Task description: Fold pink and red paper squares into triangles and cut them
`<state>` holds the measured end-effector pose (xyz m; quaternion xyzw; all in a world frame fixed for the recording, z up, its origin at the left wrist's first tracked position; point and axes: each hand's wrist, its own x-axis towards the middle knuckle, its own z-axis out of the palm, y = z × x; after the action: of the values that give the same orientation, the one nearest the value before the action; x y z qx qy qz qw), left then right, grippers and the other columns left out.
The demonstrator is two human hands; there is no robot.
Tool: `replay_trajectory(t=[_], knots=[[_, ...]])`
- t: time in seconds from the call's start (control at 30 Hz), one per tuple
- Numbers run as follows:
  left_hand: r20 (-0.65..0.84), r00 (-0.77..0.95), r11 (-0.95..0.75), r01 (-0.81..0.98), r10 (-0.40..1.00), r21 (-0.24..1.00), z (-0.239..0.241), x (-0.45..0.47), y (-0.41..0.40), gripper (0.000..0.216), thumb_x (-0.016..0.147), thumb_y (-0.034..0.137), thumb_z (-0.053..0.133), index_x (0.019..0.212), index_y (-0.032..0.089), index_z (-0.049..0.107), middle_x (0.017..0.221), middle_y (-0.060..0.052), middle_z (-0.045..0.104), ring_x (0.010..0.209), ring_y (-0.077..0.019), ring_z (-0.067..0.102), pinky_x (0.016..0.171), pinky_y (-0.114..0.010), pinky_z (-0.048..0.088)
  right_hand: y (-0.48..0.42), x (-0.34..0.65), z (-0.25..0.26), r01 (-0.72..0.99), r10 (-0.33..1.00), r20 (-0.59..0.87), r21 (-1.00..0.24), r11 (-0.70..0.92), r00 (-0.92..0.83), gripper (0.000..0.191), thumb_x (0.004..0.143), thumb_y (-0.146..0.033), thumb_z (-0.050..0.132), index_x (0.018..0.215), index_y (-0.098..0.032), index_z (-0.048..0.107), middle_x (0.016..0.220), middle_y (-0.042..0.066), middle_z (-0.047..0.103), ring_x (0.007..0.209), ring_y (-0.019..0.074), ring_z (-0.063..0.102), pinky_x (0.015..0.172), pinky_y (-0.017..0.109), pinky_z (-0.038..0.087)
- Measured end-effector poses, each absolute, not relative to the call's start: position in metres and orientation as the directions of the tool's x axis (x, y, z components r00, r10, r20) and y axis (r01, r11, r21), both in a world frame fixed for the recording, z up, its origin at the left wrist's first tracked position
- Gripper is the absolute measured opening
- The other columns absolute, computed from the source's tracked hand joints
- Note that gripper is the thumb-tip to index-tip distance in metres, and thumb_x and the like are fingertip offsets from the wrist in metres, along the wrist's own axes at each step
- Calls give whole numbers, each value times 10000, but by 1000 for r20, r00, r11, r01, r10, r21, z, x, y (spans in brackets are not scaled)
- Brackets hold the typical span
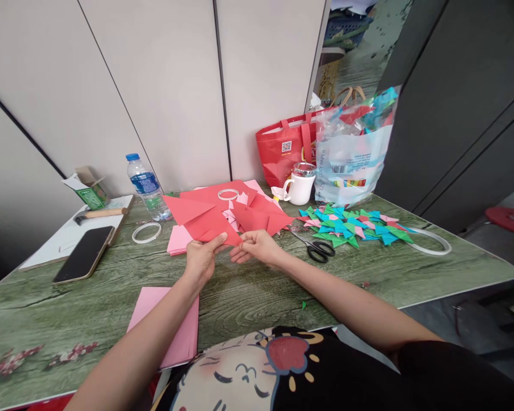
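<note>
A folded sheet of red paper (203, 218) is held up over the middle of the table. My left hand (203, 257) pinches its lower edge between thumb and fingers. At the sheet's lower right corner, my right hand (257, 246) has thumb and fingertips closed on the paper. Behind it lie more red sheets (261, 214), small pink folded pieces and a white tape roll (228, 194). A stack of pink paper (180, 242) shows partly beneath the red sheet. Black-handled scissors (320, 251) rest to the right of my right hand.
Folded blue, green and pink paper pieces (351, 225) and a white ring (432, 242) lie right. Behind stand a white mug (300, 185), a red bag (278, 151) and a plastic bag (353, 160). A bottle (145, 185), phone (84, 255) and hammer (100, 214) are left; pink paper (182, 331) lies in front.
</note>
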<state>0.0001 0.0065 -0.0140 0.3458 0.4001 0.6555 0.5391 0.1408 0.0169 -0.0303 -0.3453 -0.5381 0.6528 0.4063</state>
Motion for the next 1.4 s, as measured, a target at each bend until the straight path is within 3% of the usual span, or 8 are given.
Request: replay_trajectory(t=[0.3, 0.4, 0.5, 0.67, 0.97, 1.07, 1.4], knots=[[37, -210, -125, -426, 977, 896, -14, -9, 13, 324, 431, 160, 797, 719, 96, 664, 773, -68, 698, 659, -169, 636, 600, -278, 532, 24, 156, -31, -236, 826, 93, -971, -49, -556, 246, 655, -144, 601, 882, -148, 507, 812, 68, 685, 744, 172, 672, 738, 378, 528], [17, -195, -95, -398, 981, 913, -13, -11, 13, 347, 427, 160, 797, 740, 90, 664, 792, -82, 699, 671, -179, 639, 614, -287, 531, 27, 158, -31, -266, 869, 206, -960, 90, -449, 253, 650, -163, 633, 860, -183, 493, 912, 42, 657, 840, 163, 646, 790, 372, 501], [-22, -129, -26, -358, 991, 933, -15, -8, 10, 373, 418, 162, 800, 756, 79, 667, 781, -88, 700, 648, -187, 637, 607, -307, 530, 28, 157, -32, -180, 868, 342, -938, 295, -360, 150, 664, -206, 648, 776, -172, 554, 960, 44, 633, 925, 158, 598, 837, 328, 462], [-32, -56, 13, -318, 998, 948, -19, -4, 6, 412, 406, 166, 805, 787, 80, 676, 779, -86, 703, 626, -176, 629, 585, -293, 517, 26, 153, -36, -31, 834, 458, -881, 472, -307, 176, 677, -207, 639, 847, -166, 658, 900, 41, 618, 864, 149, 566, 775, 288, 447], [3, 122, 24, -218, 993, 976, -24, -5, 6, 415, 493, 203, 778, 881, 100, 670, 879, -109, 692, 716, -190, 633, 645, -317, 528, 28, 155, -39, -17, 880, 422, -903, 429, -219, 205, 642, -203, 643, 842, -163, 666, 905, 40, 617, 715, 115, 534, 716, 278, 447], [-19, 183, 48, -151, 983, 987, -25, -4, 6, 367, 483, 183, 778, 823, 89, 678, 774, -100, 693, 638, -164, 619, 617, -310, 529, 30, 159, -35, -11, 898, 383, -921, 390, -217, 219, 632, -222, 652, 845, -170, 660, 921, 43, 625, 723, 122, 541, 726, 285, 451], [19, 123, -7, -98, 992, 995, -22, 0, 3, 226, 478, 153, 732, 687, 99, 669, 572, -34, 650, 486, -131, 565, 500, -266, 496, 26, 160, -29, 14, 863, 415, -899, 437, -288, 269, 626, -247, 667, 883, -169, 649, 1016, 53, 576, 717, 109, 546, 724, 278, 463]])
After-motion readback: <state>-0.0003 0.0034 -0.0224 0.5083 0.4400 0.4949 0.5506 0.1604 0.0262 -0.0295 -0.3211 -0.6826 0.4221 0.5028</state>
